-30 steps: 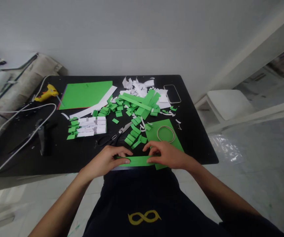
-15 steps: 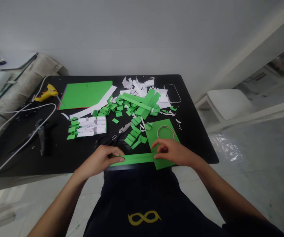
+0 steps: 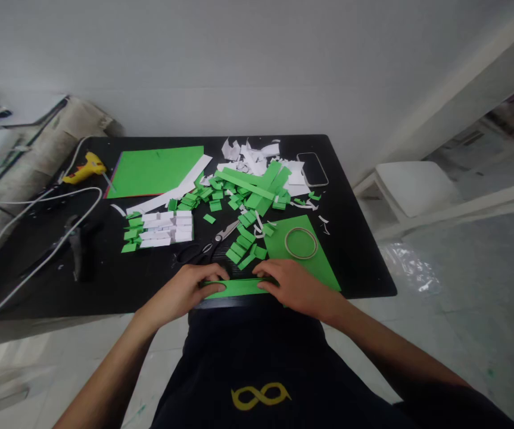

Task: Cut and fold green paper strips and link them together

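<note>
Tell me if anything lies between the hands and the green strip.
Nothing does: the left hand and right hand both hold the strip at the table edge. Scissors and green scraps lie just behind it.

I get soft, even daylight, brightest right of the black table (image 3: 355, 256), where the floor (image 3: 439, 310) glares. Left hand (image 3: 185, 292) and right hand (image 3: 296, 289) cast faint shadows; the green paper strip (image 3: 239, 288) reads sharp. Left of the table, lens stretch smears detail.
</note>
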`<action>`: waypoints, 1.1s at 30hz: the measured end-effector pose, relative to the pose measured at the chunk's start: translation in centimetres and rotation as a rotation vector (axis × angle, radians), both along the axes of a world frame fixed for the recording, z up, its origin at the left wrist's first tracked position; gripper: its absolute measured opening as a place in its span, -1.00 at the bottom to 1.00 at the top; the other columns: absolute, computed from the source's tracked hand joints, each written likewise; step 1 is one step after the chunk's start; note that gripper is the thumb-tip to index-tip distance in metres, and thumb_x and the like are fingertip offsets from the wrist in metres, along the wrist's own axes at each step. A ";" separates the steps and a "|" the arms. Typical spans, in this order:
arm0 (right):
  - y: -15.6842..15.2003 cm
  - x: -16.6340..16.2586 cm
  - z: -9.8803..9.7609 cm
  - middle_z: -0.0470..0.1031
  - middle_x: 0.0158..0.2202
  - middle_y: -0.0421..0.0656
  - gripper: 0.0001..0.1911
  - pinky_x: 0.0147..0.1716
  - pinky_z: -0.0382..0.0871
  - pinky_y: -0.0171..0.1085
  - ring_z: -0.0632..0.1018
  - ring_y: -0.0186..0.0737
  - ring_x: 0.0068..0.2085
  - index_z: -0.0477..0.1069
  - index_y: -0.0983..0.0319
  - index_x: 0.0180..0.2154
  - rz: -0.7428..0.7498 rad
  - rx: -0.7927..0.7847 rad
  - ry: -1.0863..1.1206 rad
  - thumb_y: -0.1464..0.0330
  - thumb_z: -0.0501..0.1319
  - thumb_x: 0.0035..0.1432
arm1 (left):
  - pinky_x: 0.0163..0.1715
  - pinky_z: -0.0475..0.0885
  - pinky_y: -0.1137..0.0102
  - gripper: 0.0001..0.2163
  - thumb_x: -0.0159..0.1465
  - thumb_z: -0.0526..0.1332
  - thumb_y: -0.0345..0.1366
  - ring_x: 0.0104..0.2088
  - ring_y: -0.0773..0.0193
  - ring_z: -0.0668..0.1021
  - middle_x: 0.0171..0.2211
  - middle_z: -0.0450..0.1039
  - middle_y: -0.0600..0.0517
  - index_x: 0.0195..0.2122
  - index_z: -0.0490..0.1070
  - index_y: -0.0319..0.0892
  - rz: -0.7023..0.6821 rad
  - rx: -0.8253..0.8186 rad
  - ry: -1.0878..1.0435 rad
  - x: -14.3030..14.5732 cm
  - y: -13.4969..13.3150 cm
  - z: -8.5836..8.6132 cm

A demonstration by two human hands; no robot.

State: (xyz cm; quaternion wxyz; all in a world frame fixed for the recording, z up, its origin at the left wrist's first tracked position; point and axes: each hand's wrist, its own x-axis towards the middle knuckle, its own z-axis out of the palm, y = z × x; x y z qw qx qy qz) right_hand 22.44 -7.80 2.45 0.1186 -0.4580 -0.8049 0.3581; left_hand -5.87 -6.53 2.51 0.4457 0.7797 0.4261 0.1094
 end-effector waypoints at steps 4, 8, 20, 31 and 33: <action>-2.4 -0.7 -2.6 0.62 0.02 0.04 -0.71 0.09 0.52 0.00 0.58 0.02 0.04 0.57 0.33 0.00 0.009 0.435 0.031 0.62 0.16 0.37 | -0.16 0.50 0.41 -0.85 0.49 0.21 -0.23 -0.19 0.24 0.65 -0.16 0.63 0.03 -0.07 0.56 -0.10 0.037 0.173 -0.014 -0.3 -1.0 -0.7; -4.1 -0.5 -4.0 0.61 0.02 0.08 -0.68 0.03 0.57 -0.01 0.57 0.04 0.02 0.58 0.39 -0.05 -0.005 0.620 0.033 0.65 0.07 0.39 | -0.14 0.55 0.33 -0.83 0.51 0.17 -0.27 -0.16 0.17 0.66 -0.13 0.60 -0.04 -0.04 0.56 -0.12 0.068 0.376 0.049 -0.1 -2.1 -1.9; -5.9 -0.8 -4.7 0.65 0.08 0.08 -0.59 0.06 0.62 -0.03 0.62 0.03 0.07 0.55 0.42 0.09 -0.034 0.666 -0.039 0.63 0.01 0.41 | 0.21 0.49 0.00 -0.51 0.37 0.06 -0.64 0.26 -0.07 0.51 0.24 0.51 -0.21 0.29 0.42 -0.29 0.025 0.812 0.185 4.0 -6.9 -4.7; -6.8 -0.5 -5.9 0.59 0.20 0.12 -0.55 0.23 0.57 0.01 0.58 0.03 0.21 0.49 0.45 0.20 -0.020 0.603 -0.046 0.62 0.02 0.40 | 0.24 0.53 0.02 -0.59 0.50 0.16 -0.37 0.27 -0.06 0.55 0.28 0.49 -0.21 0.35 0.35 -0.27 0.073 0.830 0.206 4.3 -8.1 -6.5; -6.8 -0.4 -6.0 0.58 0.20 0.12 -0.55 0.25 0.56 0.01 0.58 0.04 0.23 0.49 0.46 0.21 -0.013 0.596 -0.040 0.62 0.02 0.40 | 0.24 0.54 0.03 -0.58 0.50 0.17 -0.35 0.27 -0.07 0.55 0.29 0.49 -0.21 0.36 0.33 -0.27 0.065 0.828 0.208 4.0 -8.1 -6.6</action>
